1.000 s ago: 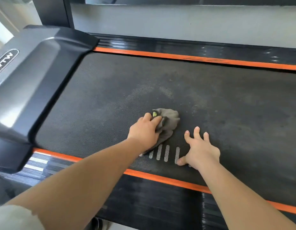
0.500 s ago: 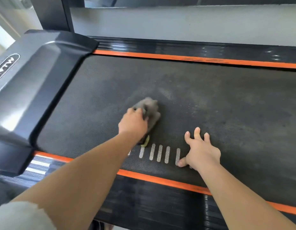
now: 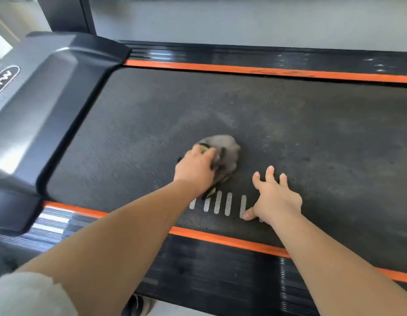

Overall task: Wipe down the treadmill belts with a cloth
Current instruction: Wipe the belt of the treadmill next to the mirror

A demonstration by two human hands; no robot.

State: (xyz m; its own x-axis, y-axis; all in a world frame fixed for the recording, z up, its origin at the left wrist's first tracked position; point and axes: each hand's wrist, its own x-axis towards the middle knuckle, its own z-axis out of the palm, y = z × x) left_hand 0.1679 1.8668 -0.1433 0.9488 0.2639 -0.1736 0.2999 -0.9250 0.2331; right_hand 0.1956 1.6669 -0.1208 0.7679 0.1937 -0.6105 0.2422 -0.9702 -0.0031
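Dusty black belt [image 3: 300,124] fills the view, a fine mesh-like weave with pale grey smears across its middle. Its long axis runs left to right, and a glossy dark hood [image 3: 49,106] with rounded corners caps the left end. Toward the belt's near edge sits the cloth [image 3: 227,151], a soft grey bunched lump with yellow-green bits showing at its top and bottom. It is rounded, blurred, and has no clear long axis. Left hand [image 3: 195,169] lies over the cloth's left side, fingers curled into it, pressing it onto the belt. Right hand [image 3: 275,199] is just beside but apart from the cloth, fingers splayed, fingertips and thumb planted on the belt, grasping nothing. White mesh dashes [image 3: 228,204] lie in a row between the hands, the thumb on the end of one. Orange stripes [image 3: 220,68] edge the belt on both long sides, with ribbed black rails [image 3: 220,270] outside them. Grey wall [image 3: 243,19] stands behind, and a fuzzy white sleeve [image 3: 27,295] shows bottom left
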